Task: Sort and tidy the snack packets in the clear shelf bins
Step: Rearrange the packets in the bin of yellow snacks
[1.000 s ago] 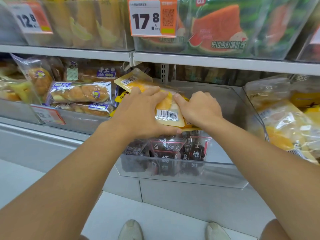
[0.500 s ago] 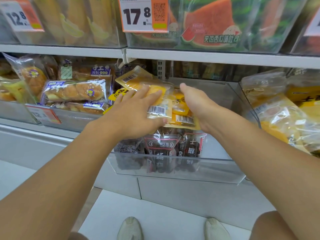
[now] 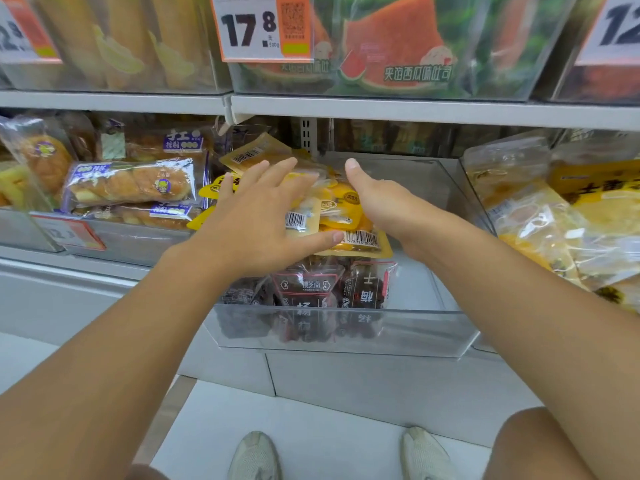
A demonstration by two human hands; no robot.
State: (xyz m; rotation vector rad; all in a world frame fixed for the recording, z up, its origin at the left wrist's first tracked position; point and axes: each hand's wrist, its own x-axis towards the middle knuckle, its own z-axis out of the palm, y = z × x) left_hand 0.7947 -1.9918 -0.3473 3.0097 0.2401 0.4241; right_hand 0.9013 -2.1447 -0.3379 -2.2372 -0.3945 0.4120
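Flanking the yellow packets, my left hand lies flat, fingers spread, at nine o'clock; right hand, fingers straight, stands at three.

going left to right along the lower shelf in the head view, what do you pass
Bread rolls in purple-labelled wrappers → left hand, laid flat on the yellow snack packets → right hand, pressing the stack's right side, inside the clear bin → bags of yellow dried fruit.
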